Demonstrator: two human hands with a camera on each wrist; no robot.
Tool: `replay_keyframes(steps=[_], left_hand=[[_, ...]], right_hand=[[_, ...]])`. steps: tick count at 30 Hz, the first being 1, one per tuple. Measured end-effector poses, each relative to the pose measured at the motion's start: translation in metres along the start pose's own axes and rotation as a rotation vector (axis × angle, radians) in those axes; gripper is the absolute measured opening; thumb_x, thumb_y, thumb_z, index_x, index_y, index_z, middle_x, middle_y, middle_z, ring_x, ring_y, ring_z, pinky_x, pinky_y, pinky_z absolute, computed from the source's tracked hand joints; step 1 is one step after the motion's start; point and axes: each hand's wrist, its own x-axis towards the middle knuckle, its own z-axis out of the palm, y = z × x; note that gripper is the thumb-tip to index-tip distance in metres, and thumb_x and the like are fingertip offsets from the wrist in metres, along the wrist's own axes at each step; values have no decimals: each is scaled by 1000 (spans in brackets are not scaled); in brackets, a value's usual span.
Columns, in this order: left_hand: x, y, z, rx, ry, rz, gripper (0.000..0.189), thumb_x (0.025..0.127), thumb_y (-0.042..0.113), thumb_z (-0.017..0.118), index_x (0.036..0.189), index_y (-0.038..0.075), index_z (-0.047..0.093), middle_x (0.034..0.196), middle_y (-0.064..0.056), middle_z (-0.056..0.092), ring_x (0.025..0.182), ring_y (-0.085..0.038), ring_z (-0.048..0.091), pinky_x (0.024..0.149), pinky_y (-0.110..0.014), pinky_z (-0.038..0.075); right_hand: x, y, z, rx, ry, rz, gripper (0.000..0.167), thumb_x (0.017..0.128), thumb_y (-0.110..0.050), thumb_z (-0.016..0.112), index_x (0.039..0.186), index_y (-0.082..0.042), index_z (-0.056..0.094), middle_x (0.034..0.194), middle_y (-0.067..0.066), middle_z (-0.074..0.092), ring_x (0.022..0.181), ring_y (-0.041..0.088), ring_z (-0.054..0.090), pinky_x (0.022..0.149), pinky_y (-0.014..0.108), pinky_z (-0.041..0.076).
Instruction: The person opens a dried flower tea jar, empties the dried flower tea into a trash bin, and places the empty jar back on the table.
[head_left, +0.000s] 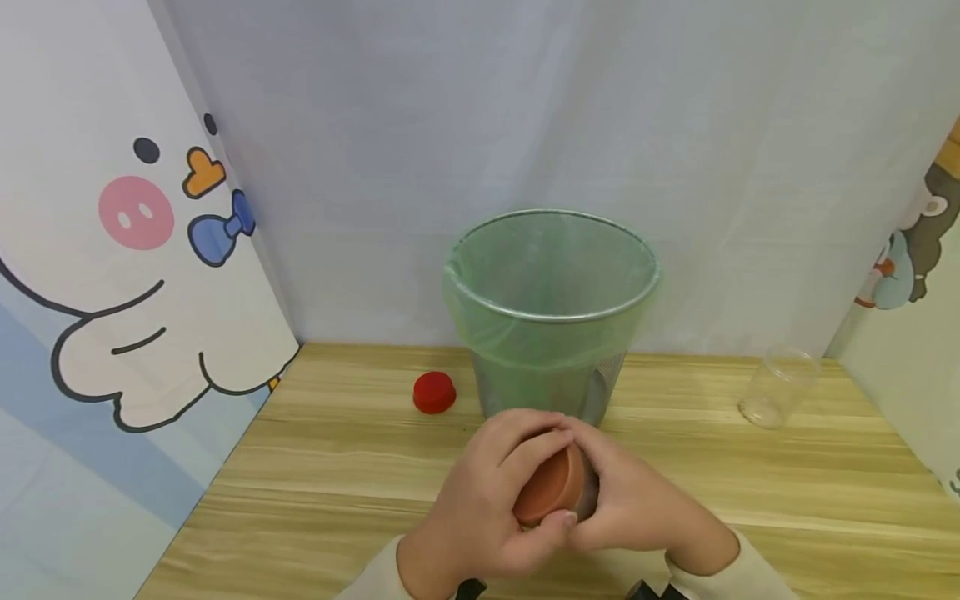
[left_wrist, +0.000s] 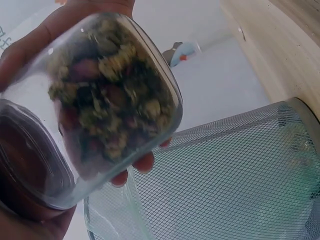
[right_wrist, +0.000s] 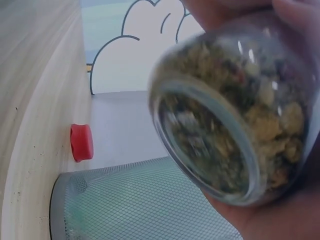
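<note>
Jar: a clear glass jar [head_left: 588, 492], held above the worktop [head_left: 337, 467] in front of the bin, between its middle and its near edge; it is tipped well over, with its top turned to the left.
Jar's contents: a mix of dried flowers [left_wrist: 112, 100], pale yellow and dark green with some reddish pieces, seen through the glass wall and base; the right wrist view is blurred there.
Lid: an orange-brown lid [head_left: 550, 492], seated on the jar's mouth.
Left hand: the left hand [head_left: 487, 496] curls over the lid, fingers along its far side and thumb along its near side.
Right hand: the right hand [head_left: 645, 500] grips the glass body, meeting the left hand around the jar.
Bin: a round wire-mesh bin [head_left: 525, 396], upright by the middle of the worktop's far edge, just beyond the hands.
Bin's lining: a thin green bag [head_left: 555, 342], folded outward over the rim and showing through the mesh; whether it holds anything is hard to tell.
Red cap: a red cap [head_left: 434, 392], resting on the worktop left of the bin, near the far edge.
Cup: a clear cup [head_left: 778, 387], near the worktop's far right corner, well apart from the bin.
</note>
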Motion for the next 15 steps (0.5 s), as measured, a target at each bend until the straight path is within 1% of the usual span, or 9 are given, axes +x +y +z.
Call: replay_keyframes(steps=[3, 5, 8, 11, 13, 15], left_hand=[[-2, 1, 0, 23, 16, -72, 47, 100, 38, 54, 129, 2, 65, 126, -15, 62, 111, -28, 62, 93, -39, 53], [-3, 2, 1, 39, 28, -127, 47, 99, 38, 56, 129, 3, 65, 126, -14, 62, 111, -27, 62, 90, -39, 54], [-6, 5, 2, 57, 35, -240, 44, 97, 36, 59, 129, 6, 65, 127, -11, 62, 112, -26, 61, 86, -40, 56], [-7, 9, 2, 65, 36, -346, 44, 91, 31, 65, 129, 9, 64, 129, -9, 62, 113, -25, 61, 83, -42, 56], [-8, 10, 3, 66, 37, -396, 46, 88, 27, 67, 130, 9, 63, 130, -8, 62, 114, -25, 60, 82, -42, 57], [-8, 11, 3, 65, 35, -426, 47, 85, 24, 69, 129, 9, 63, 131, -7, 61, 115, -25, 59, 82, -42, 57]], right_hand=[[1, 0, 6, -95, 85, -7, 79, 81, -8, 87, 147, -15, 45, 131, 8, 58, 105, 25, 66, 84, 40, 58], [3, 0, 11, -186, 146, -12, 77, 80, -13, 89, 144, -17, 47, 129, 5, 59, 102, 22, 66, 82, 38, 59], [4, 0, 18, -328, 236, -24, 78, 77, -19, 92, 142, -19, 49, 129, 2, 59, 103, 20, 66, 81, 37, 59], [5, -1, 23, -480, 320, -30, 83, 72, -27, 95, 142, -19, 50, 129, -2, 59, 104, 17, 64, 82, 37, 58], [5, -2, 26, -535, 350, -31, 85, 69, -29, 97, 141, -18, 51, 128, -3, 59, 104, 16, 64, 82, 37, 58], [6, -2, 27, -554, 362, -28, 86, 68, -29, 97, 140, -17, 52, 127, -4, 60, 103, 15, 64, 83, 37, 58]])
